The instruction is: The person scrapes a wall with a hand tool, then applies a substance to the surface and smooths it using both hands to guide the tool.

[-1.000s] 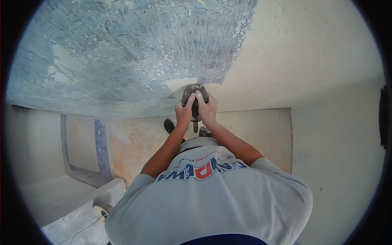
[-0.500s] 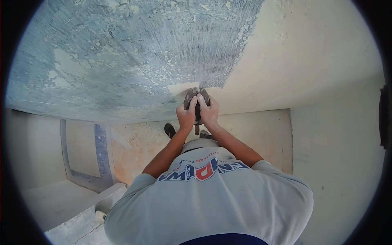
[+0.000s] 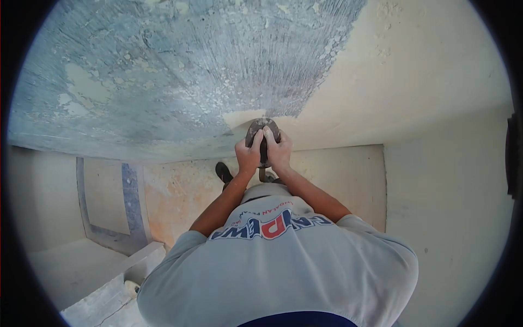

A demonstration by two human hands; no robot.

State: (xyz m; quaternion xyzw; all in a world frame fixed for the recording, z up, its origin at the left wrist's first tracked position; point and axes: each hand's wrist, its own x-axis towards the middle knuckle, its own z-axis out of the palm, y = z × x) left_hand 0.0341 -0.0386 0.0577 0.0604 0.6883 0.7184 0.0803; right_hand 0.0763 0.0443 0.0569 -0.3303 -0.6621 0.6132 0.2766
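Straight in front of me, both hands are wrapped round a dark, dust-marked hand tool with a rounded head (image 3: 261,125), pressed close to the wall. My left hand (image 3: 248,154) grips its left side and my right hand (image 3: 279,152) its right side, thumbs side by side on top. White dust coats the fingers. A short brown piece (image 3: 263,175), perhaps a handle or cord, hangs below. The tool's face toward the wall is hidden. Above it spreads a wall (image 3: 163,71) of worn blue-grey paint with flaked cream patches.
Cream wall surface (image 3: 392,87) continues to the right, meeting a pale side wall (image 3: 441,212). Lower left are a blue-edged recess (image 3: 133,199) and a whitish ledge (image 3: 103,305) with a small round item (image 3: 131,288). My dark shoe (image 3: 222,171) stands on the stained floor (image 3: 174,191).
The hands and tool stay almost in place. The brown piece below the tool has shifted slightly, and my left foot shows a little more. The view has tilted slightly.
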